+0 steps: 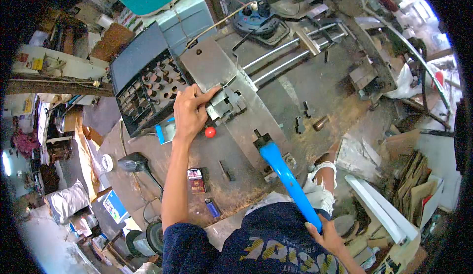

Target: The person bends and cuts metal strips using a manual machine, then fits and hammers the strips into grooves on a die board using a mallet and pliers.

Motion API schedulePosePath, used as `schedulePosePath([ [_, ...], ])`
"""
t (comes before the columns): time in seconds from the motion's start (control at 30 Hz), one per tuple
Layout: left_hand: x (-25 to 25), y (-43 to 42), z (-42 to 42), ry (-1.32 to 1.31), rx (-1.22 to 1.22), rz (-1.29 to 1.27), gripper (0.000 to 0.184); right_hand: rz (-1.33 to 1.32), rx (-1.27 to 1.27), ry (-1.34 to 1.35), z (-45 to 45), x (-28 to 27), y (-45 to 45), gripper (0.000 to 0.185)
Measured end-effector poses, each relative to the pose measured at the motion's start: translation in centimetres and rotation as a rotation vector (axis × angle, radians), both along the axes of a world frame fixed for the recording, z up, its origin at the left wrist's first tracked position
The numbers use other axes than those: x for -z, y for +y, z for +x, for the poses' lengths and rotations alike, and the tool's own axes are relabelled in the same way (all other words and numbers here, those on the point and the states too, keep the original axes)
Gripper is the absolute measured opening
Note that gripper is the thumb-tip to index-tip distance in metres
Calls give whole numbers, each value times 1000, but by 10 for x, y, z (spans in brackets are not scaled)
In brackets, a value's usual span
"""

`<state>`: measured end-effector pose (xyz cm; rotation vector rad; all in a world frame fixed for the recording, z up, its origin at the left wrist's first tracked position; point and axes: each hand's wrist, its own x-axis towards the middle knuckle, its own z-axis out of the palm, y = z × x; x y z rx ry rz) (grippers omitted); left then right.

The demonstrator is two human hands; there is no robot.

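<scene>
My left hand [189,110] lies at the left edge of a steel clamping block [227,105]. Its index finger stretches onto the block's top edge and the other fingers are curled; what they grip, if anything, is hidden. A red ball knob [210,132] sits just below this hand. My right hand [326,234] is wrapped round the lower end of a long blue lever handle [289,178]. The lever's upper end meets a dark metal piece [261,140] on the steel base plate [256,119], which carries the block.
An open black case [148,84] of metal dies stands at left. Two guide rods [278,57] extend to the upper right. Dark metal pieces [300,124], a cigarette pack [195,181], a blue lighter [212,208] and a corded black tool [133,162] lie on the worktable [236,175].
</scene>
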<state>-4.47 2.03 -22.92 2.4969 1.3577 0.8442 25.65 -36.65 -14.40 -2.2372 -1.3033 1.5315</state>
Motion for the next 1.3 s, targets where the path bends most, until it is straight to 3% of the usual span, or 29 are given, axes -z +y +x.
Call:
schedulePosePath([
  [0.1, 0, 1, -4, -18, 37, 22, 57, -16, 48, 11, -2, -2, -2, 49],
  [0.13, -5, -2, -6, -13, 31, 40, 58, -56, 73, 50, -9, -29, 20, 49],
  [0.23, -44, -10, -2, -46, 49, 100, 58, -69, 32, 87, -4, -31, 21, 56],
  [0.3, -77, -20, 2, -122, 117, -41, 56, -1, 63, 81, -4, -3, 3, 56],
  [0.33, -89, -26, 5, -243, 137, -230, 45, 41, 76, 80, -4, 16, -5, 57],
  [0.37, -99, -33, 9, -249, 158, -214, 45, 59, 92, 72, 0, 31, -10, 57],
  [0.43, -116, -46, 22, -529, 206, -589, 38, 163, 70, 78, 0, 55, -25, 59],
  [0.47, -120, -56, 29, -559, 235, -671, 38, 90, 93, 88, -1, 56, -23, 64],
  [0.5, -123, -66, 32, -680, 283, -853, 47, 272, 103, 73, -3, 63, -28, 64],
  [0.57, -135, -90, 42, -738, 301, -1037, 56, 275, 115, 44, -5, 57, -29, 59],
  [0.6, -130, -98, 44, -736, 341, -1069, 59, 437, 196, 69, -6, 72, -34, 58],
  [0.67, -129, -120, 55, -796, 427, -1195, 62, 882, 332, -304, -13, 75, -31, 56],
  [0.7, -131, -134, 60, -866, 456, -1279, 63, 677, 460, -268, -7, 38, -18, 54],
  [0.73, -125, -144, 67, -871, 488, -1329, 64, 742, 791, 38, -11, 34, -15, 54],
  [0.77, -133, -160, 76, -869, 507, -1400, 66, 845, 953, 256, -4, 37, -16, 59],
  [0.8, -135, -172, 83, -838, 548, -1437, 68, 903, 1009, 510, 6, 29, -19, 69],
  [0.87, -138, -201, 99, -762, 616, -1510, 71, 1183, 1039, 736, 9, 0, -34, 76],
  [0.97, -126, -240, 116, -668, 744, -1729, 69, 1417, 1075, 777, 11, -51, -77, 75],
  [1.03, -108, -264, 129, -595, 834, -1854, 64, 1312, 1243, 628, 5, -74, -117, 84],
  [1.1, -99, -297, 139, -470, 813, -1972, 60, 1334, 1380, 496, -7, -81, -168, 73],
  [1.17, -85, -326, 150, -279, 887, -2050, 55, 1028, 1597, 237, -24, -86, -214, 59],
  [1.2, -82, -349, 155, -182, 933, -2047, 54, 959, 1757, 183, -34, -81, -238, 47],
  [1.3, -55, -423, 161, 78, 1034, -2080, 47, 828, 1930, 88, -75, -30, -336, 42],
])
